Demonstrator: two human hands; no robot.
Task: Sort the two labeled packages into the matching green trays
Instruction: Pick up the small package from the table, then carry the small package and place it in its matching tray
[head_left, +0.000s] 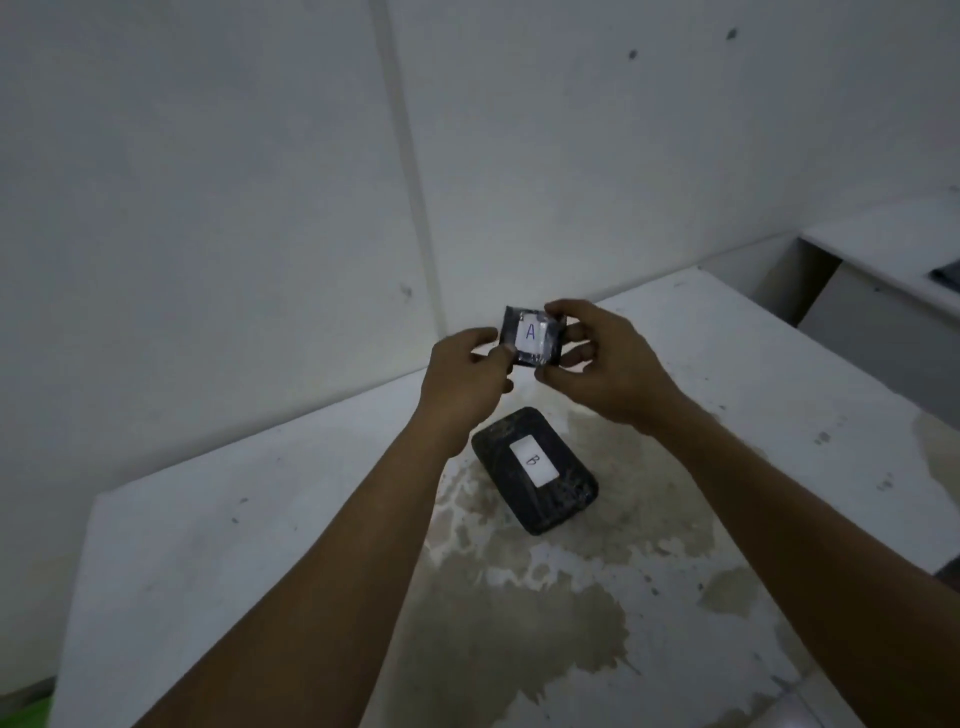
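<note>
Both hands, left hand (464, 375) and right hand (605, 364), pinch small black plastic-wrapped package A (531, 338) above larger black package B (535, 470); label-reading step. Next: locate tray A; trays not clearly visible.

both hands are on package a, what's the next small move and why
Probably carry package A, pinched between left hand and right hand with its label readable, toward the green edge at lower left. No tray label shows yet, so look there first.
</note>
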